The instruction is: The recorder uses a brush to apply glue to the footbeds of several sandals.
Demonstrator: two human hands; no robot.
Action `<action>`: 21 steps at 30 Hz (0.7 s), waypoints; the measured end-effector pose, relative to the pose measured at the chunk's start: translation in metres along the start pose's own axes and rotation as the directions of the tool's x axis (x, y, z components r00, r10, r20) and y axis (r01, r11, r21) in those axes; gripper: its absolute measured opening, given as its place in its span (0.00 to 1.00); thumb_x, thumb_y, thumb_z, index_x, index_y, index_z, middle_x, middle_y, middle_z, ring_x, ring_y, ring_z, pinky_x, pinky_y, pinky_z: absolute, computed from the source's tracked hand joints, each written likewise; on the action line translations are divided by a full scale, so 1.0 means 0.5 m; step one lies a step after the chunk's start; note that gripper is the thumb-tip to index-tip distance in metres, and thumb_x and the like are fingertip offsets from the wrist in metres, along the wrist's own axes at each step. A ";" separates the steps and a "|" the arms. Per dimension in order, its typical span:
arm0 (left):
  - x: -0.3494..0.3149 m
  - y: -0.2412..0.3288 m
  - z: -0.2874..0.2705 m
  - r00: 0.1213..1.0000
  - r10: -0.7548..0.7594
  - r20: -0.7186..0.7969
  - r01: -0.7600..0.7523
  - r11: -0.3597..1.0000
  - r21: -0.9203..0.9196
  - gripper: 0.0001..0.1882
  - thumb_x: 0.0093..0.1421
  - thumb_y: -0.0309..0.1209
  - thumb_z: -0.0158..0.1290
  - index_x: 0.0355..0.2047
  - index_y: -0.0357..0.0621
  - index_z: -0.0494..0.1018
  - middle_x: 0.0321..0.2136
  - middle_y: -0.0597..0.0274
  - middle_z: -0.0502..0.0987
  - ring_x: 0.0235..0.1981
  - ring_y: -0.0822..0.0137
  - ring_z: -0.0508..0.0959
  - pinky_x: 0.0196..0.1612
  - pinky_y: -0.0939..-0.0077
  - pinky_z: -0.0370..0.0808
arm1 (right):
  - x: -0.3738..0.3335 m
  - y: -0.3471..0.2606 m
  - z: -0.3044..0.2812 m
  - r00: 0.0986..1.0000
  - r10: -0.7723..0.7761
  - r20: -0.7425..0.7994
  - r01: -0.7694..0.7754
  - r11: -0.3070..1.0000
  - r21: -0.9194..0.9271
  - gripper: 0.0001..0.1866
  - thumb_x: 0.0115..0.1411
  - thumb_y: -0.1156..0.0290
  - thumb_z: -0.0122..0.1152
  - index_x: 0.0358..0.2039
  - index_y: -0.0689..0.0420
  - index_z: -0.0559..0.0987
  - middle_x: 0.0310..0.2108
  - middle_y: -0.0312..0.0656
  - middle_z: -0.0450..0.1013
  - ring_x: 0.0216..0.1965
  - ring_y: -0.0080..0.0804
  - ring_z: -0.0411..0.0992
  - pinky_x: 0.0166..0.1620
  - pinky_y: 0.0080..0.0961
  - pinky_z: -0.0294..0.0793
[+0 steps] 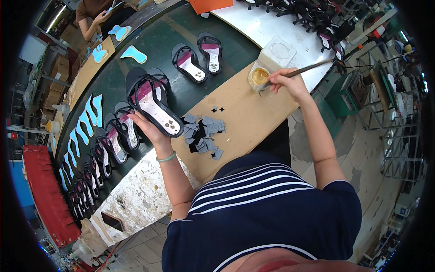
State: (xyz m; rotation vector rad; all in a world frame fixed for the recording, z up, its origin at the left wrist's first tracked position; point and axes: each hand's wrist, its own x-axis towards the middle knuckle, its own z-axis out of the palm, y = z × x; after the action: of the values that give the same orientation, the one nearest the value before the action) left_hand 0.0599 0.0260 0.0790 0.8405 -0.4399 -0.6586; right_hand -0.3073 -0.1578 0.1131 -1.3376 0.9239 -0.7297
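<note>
My left hand [153,132] grips a black strappy sandal [154,108], raised and tilted so its white and purple insole faces up. Part of another sandal [159,80] shows just behind it. In my right hand [290,85] is a brush [311,68], its long handle slanting up to the right. The brush's lower end is at a pot of yellowish glue [259,77], and its bristles are hard to make out. Small grey patches [205,131] and a few black star-shaped pieces [221,109] lie on the brown board [242,115] between my arms.
A pair of sandals [210,52] stands on the green belt [163,36]. More sandals [93,174] line its left side beside blue sole-shaped pieces [84,127]. A whitish container [277,52] is behind the glue pot. Across the belt sits another person [97,18]. A phone [112,221] lies lower left.
</note>
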 end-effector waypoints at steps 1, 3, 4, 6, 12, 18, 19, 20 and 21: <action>-0.001 -0.001 -0.001 1.000 0.006 -0.002 -0.006 1.000 0.009 0.37 0.70 0.58 0.28 0.64 0.39 0.57 0.59 0.55 0.67 0.58 0.63 0.69 0.61 0.68 0.65 | -0.012 -0.010 0.014 0.995 0.065 0.073 -0.072 0.992 0.099 0.08 0.56 0.78 0.59 0.33 0.69 0.81 0.25 0.44 0.78 0.25 0.26 0.76 0.30 0.20 0.76; -0.001 0.001 -0.004 1.000 0.014 0.000 -0.014 0.999 0.034 0.37 0.70 0.58 0.28 0.64 0.39 0.56 0.59 0.55 0.67 0.58 0.63 0.68 0.62 0.68 0.64 | -0.018 -0.013 0.013 0.992 -0.096 -0.077 0.107 0.982 0.159 0.07 0.56 0.77 0.59 0.31 0.69 0.81 0.25 0.44 0.77 0.25 0.28 0.77 0.27 0.23 0.77; -0.002 0.001 -0.002 0.999 0.045 -0.019 -0.044 0.997 0.057 0.38 0.70 0.59 0.28 0.65 0.39 0.55 0.59 0.55 0.66 0.59 0.63 0.68 0.62 0.68 0.63 | -0.019 -0.002 0.002 0.965 -0.176 -0.195 0.200 0.973 0.112 0.07 0.56 0.77 0.59 0.31 0.69 0.80 0.25 0.45 0.77 0.24 0.28 0.77 0.26 0.23 0.77; -0.003 0.001 0.009 0.992 0.111 -0.053 -0.105 0.989 0.102 0.38 0.70 0.59 0.27 0.65 0.39 0.53 0.60 0.54 0.65 0.60 0.62 0.67 0.63 0.68 0.61 | -0.026 0.065 -0.052 0.927 -0.235 -0.293 0.192 0.967 -0.168 0.06 0.56 0.78 0.59 0.29 0.69 0.80 0.26 0.47 0.78 0.24 0.31 0.77 0.26 0.26 0.78; 0.001 -0.022 -0.024 0.998 0.017 -0.055 -0.010 0.991 0.130 0.40 0.69 0.61 0.24 0.65 0.38 0.54 0.58 0.54 0.67 0.58 0.62 0.68 0.62 0.68 0.62 | -0.133 -0.003 0.026 0.987 -0.035 0.157 -0.044 0.878 0.476 0.09 0.58 0.76 0.55 0.36 0.69 0.78 0.31 0.54 0.77 0.29 0.38 0.78 0.33 0.31 0.79; -0.009 -0.042 0.030 0.957 -0.284 0.057 0.288 0.952 -0.103 0.41 0.64 0.67 0.27 0.56 0.42 0.63 0.32 0.53 0.79 0.22 0.59 0.81 0.23 0.67 0.81 | -0.086 -0.118 0.186 0.858 -0.433 0.276 0.266 0.834 0.483 0.11 0.60 0.77 0.55 0.41 0.69 0.78 0.42 0.54 0.74 0.38 0.40 0.78 0.39 0.31 0.81; -0.014 -0.037 0.047 0.939 -0.330 0.098 0.342 0.929 -0.144 0.42 0.64 0.67 0.27 0.56 0.41 0.63 0.32 0.51 0.79 0.21 0.59 0.81 0.22 0.66 0.82 | -0.071 -0.119 0.217 0.857 -0.435 0.276 0.308 0.862 0.402 0.11 0.60 0.77 0.56 0.41 0.69 0.79 0.42 0.53 0.74 0.39 0.39 0.78 0.40 0.30 0.81; -0.016 -0.036 0.059 0.930 -0.340 0.143 0.363 0.912 -0.191 0.41 0.64 0.67 0.26 0.55 0.41 0.64 0.31 0.51 0.79 0.21 0.59 0.81 0.22 0.67 0.82 | -0.057 -0.121 0.247 0.856 -0.437 0.277 0.347 0.882 0.319 0.10 0.59 0.78 0.57 0.40 0.69 0.79 0.42 0.52 0.74 0.39 0.39 0.78 0.40 0.30 0.81; -0.016 -0.040 0.059 0.920 -0.358 0.158 0.385 0.901 -0.200 0.42 0.64 0.67 0.25 0.53 0.42 0.66 0.29 0.52 0.79 0.20 0.60 0.81 0.21 0.69 0.82 | -0.046 -0.122 0.278 0.861 -0.438 0.256 0.376 0.890 0.259 0.09 0.59 0.79 0.58 0.39 0.69 0.80 0.41 0.50 0.74 0.39 0.37 0.78 0.40 0.28 0.80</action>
State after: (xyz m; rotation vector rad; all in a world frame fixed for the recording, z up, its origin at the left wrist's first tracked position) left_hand 0.0294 0.0054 0.0799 0.6725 -0.3015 -1.0980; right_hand -0.1917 -0.0785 0.1756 -1.4316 0.3014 -0.8799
